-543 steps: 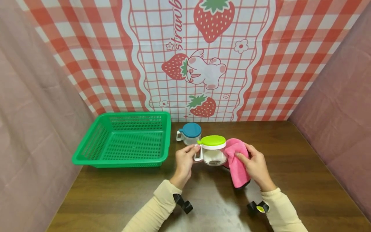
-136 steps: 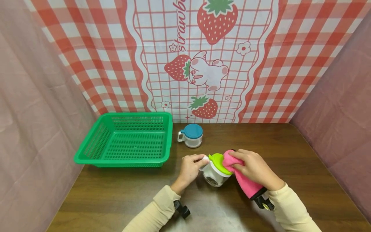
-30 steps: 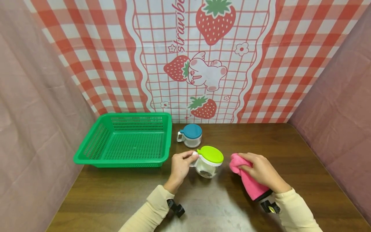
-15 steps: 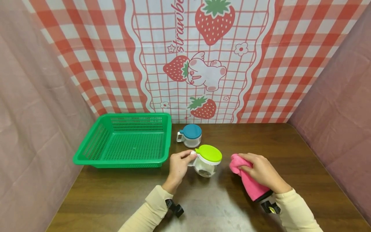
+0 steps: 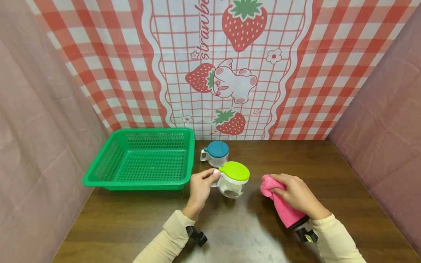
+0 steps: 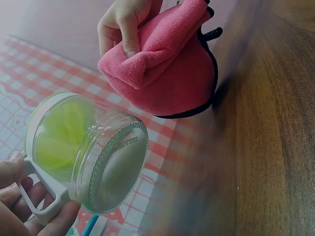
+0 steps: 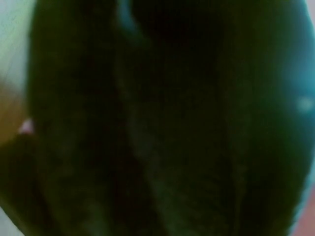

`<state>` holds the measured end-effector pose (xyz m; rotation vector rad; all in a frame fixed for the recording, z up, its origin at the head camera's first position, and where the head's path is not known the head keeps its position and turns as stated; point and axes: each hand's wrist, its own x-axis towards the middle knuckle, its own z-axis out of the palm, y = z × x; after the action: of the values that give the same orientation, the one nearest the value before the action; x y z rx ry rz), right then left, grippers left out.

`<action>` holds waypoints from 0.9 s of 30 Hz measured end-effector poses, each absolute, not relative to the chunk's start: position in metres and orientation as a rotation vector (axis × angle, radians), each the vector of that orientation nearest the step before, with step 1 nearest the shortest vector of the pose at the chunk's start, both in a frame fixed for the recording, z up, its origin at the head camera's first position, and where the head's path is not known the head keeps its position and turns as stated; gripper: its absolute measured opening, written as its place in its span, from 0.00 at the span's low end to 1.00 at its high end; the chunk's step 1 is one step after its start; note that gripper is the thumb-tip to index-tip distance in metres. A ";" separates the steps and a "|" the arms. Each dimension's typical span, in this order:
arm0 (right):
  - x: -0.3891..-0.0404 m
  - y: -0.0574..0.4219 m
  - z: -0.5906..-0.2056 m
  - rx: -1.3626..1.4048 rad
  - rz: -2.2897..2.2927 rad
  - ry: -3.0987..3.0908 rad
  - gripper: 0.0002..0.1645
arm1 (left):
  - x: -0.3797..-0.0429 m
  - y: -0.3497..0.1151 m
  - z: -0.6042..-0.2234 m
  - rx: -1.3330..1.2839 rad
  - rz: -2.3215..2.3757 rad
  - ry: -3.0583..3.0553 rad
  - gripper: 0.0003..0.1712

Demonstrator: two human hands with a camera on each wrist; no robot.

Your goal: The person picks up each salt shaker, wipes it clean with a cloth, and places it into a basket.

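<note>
My left hand (image 5: 200, 188) grips the white handle of a clear glass jar (image 5: 231, 188) with a lime-green lid (image 5: 235, 171). In the left wrist view the jar's ribbed glass base (image 6: 120, 169) faces the camera and the fingers curl through the handle. To the right, my right hand (image 5: 296, 191) holds a bunched pink cloth (image 5: 284, 210) with black edging, apart from the jar. Dark, blurred material fills most of the right wrist view. Behind the green-lidded jar stands a second glass jar (image 5: 218, 160) with a blue lid (image 5: 218, 149) and a white handle.
A green plastic basket (image 5: 138, 184) with slatted walls sits at the back left of the brown wooden table (image 5: 138, 223). A red-and-white checked strawberry cloth (image 5: 289, 109) hangs behind the table, and pinkish drapes (image 5: 385, 146) flank it.
Earlier the cloth was pressed on the green lid; now the two are apart. Over the last second my left hand has shifted the jar slightly left and back, while the right hand stays nearly still.
</note>
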<state>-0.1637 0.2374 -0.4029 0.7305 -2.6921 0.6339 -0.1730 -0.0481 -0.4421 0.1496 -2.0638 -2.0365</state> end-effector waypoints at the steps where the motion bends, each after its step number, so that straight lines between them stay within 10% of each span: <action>1: -0.164 0.238 -0.403 0.734 0.626 -2.689 0.21 | -0.173 -0.049 -0.441 0.144 -2.037 -2.059 0.13; 27: -0.166 0.241 -0.402 0.738 0.638 -2.674 0.22 | -0.181 -0.067 -0.413 0.105 -2.048 -2.062 0.13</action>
<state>-0.1656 0.2412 -0.4024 0.7382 -2.6739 0.6383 -0.1813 -0.0672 -0.4130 0.1046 -2.0618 -2.0482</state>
